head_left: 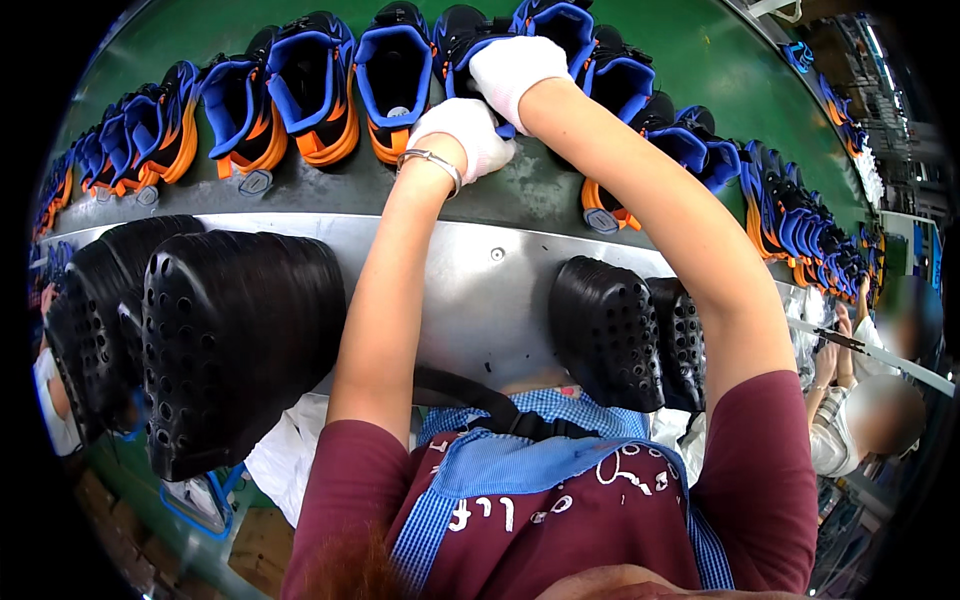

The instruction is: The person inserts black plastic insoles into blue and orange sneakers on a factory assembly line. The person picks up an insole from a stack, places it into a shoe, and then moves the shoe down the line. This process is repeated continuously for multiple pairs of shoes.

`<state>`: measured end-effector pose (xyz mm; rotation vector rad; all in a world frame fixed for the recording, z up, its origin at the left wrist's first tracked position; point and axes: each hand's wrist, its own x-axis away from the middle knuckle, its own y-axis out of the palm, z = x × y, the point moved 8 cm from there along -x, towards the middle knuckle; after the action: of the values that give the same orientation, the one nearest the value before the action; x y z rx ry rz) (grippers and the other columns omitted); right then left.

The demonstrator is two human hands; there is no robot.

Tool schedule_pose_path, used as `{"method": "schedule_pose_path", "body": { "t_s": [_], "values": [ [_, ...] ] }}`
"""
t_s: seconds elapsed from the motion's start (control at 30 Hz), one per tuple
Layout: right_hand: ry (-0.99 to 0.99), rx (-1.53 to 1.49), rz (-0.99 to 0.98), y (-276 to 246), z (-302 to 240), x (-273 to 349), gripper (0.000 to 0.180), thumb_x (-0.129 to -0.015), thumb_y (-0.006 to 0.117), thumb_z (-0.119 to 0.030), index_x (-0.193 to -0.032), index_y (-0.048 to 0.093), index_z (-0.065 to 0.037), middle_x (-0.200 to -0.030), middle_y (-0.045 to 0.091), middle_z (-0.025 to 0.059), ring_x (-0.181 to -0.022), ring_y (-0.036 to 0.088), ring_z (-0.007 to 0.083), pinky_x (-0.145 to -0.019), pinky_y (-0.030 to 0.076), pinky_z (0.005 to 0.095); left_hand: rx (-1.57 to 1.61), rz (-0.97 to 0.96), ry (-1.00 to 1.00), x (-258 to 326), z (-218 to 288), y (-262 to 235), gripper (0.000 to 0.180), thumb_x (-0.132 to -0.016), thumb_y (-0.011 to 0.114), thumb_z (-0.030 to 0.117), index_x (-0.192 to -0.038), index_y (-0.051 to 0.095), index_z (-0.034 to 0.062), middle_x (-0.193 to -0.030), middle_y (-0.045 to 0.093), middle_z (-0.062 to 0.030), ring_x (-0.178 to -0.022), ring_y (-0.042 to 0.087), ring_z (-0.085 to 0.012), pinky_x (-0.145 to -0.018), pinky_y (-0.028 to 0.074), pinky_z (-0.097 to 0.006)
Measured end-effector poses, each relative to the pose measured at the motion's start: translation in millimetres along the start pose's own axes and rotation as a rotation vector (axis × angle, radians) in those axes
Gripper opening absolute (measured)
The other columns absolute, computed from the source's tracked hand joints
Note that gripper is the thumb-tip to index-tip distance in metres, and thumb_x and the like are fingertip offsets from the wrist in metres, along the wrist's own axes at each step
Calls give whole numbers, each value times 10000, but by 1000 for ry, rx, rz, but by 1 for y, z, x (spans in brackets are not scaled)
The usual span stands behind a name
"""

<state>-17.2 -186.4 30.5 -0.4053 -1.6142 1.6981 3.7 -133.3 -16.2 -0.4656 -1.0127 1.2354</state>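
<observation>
A black sneaker with a blue lining sits between my hands in the row on the green-and-grey bench. My left hand, in a white glove with a metal bangle at the wrist, is closed at the shoe's heel. My right hand, also in a white glove, is closed at the shoe's collar. The gloves cover most of the heel, and several fingertips are hidden. Just left stands another sneaker with an orange heel and a round pale piece inside.
More blue, black and orange sneakers curve away on both sides. Stacks of black, shoe-shaped pieces with round holes stand left on the metal ledge; smaller stacks are at right. Other people are at the far right and left.
</observation>
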Motion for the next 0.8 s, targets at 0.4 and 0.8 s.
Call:
{"method": "schedule_pose_path", "body": {
  "t_s": [0.4,0.8],
  "values": [
    [-10,11,102,0,11,-11,231,-755,668,-80,-976,736,-86,-980,722,122,-906,706,281,-710,565,405,-22,-199,-121,-7,8,-4,420,-802,601,374,-966,674,-6,-804,709,-173,-645,710,-266,-645,555,-340],
    [185,-225,-75,36,80,112,407,-881,553,-447,-989,650,-66,-923,693,164,-888,670,332,-776,532,432,-456,505,92,20,55,-57,570,-777,664,431,-1259,606,133,-1150,645,-136,-1067,595,-325,-936,484,-412]
  ]
}}
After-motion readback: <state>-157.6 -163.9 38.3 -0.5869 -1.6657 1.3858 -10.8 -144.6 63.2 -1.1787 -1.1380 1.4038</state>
